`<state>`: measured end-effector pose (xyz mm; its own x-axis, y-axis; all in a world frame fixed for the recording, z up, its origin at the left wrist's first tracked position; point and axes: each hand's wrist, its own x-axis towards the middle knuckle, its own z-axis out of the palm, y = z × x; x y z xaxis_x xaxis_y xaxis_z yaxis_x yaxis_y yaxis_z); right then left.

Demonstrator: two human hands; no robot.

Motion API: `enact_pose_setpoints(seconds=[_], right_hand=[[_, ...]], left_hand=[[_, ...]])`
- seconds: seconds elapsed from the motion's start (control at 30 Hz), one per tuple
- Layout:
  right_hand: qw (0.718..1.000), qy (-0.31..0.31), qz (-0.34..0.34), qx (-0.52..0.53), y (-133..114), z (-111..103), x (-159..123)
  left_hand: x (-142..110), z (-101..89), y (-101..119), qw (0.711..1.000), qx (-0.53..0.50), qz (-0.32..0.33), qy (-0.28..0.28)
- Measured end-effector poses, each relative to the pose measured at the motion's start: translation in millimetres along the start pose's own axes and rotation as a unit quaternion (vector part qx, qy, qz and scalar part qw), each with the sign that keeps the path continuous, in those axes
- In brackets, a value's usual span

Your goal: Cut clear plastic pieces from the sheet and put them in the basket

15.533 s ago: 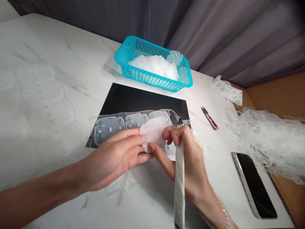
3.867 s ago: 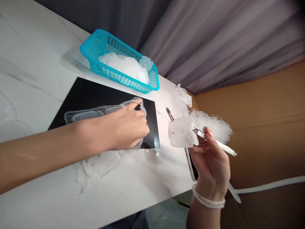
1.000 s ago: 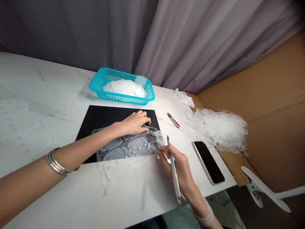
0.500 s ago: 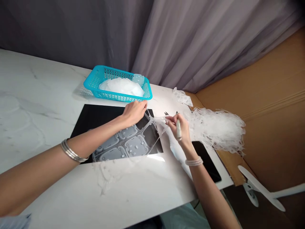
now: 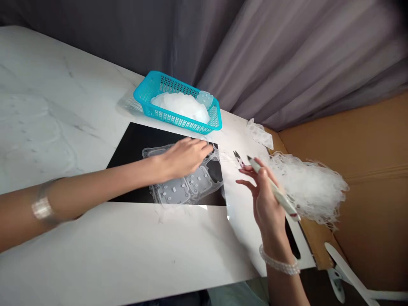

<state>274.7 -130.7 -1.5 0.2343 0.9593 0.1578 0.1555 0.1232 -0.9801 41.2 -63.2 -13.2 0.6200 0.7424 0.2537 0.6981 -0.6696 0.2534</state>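
Observation:
A clear moulded sheet with rounded rectangular pads joined by thin webbing lies on a black mat. My left hand reaches across it, its fingers bent and closed on the webbing at the sheet's upper right; the fingertips are partly hidden. To the right of the mat, my right hand is raised above the table, holding a white pen-shaped tool with a dark tip between thumb and fingers. The tool's tip points up and left, away from the sheet. Just beyond it lie small dark-bladed snips.
Behind the mat stands a blue perforated basket holding a pile of white translucent pieces. A heap of clear stringy scraps lies at right beside a cardboard wall. A smaller scrap rests near the curtain.
My right hand has let go of the webbing and moved right, the pen-shaped tool now turned tip up. My left hand stays over the sheet's upper right. The view has shifted.

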Motion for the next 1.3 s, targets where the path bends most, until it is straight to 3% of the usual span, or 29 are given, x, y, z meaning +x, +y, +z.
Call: enact_pose_setpoints(seconds=[0.07,0.17,0.27,0.47,0.77,1.07,1.3], right_hand=[[0.997,-0.061,0.035,-0.017,-2.6,15.2,-17.7],[0.986,-0.129,0.086,-0.055,-3.9,33.9,-33.8],[0.971,-0.177,0.097,-0.129,-6.8,45.6,-42.0],[0.937,-0.219,0.019,-0.271,-17.0,51.7,-49.6],[0.912,-0.258,-0.044,-0.317,-25.3,52.4,-49.4],[0.901,-0.230,-0.098,-0.355,-25.4,78.6,-44.4],[0.895,-0.219,-0.133,-0.365,-17.2,80.4,-46.6]], left_hand=[[-39.0,1.1,9.0,0.998,0.014,0.054,-0.017],[-88.8,9.8,15.3,0.996,0.055,0.072,-0.003],[-110.7,18.3,15.7,0.994,0.080,0.071,0.000],[-110.7,19.5,17.9,0.993,0.087,0.074,0.001],[-113.1,18.6,20.2,0.994,0.088,0.072,-0.001],[-116.4,21.5,20.7,0.989,0.116,0.092,0.009],[-117.1,21.8,20.9,0.986,0.128,0.104,0.013]])
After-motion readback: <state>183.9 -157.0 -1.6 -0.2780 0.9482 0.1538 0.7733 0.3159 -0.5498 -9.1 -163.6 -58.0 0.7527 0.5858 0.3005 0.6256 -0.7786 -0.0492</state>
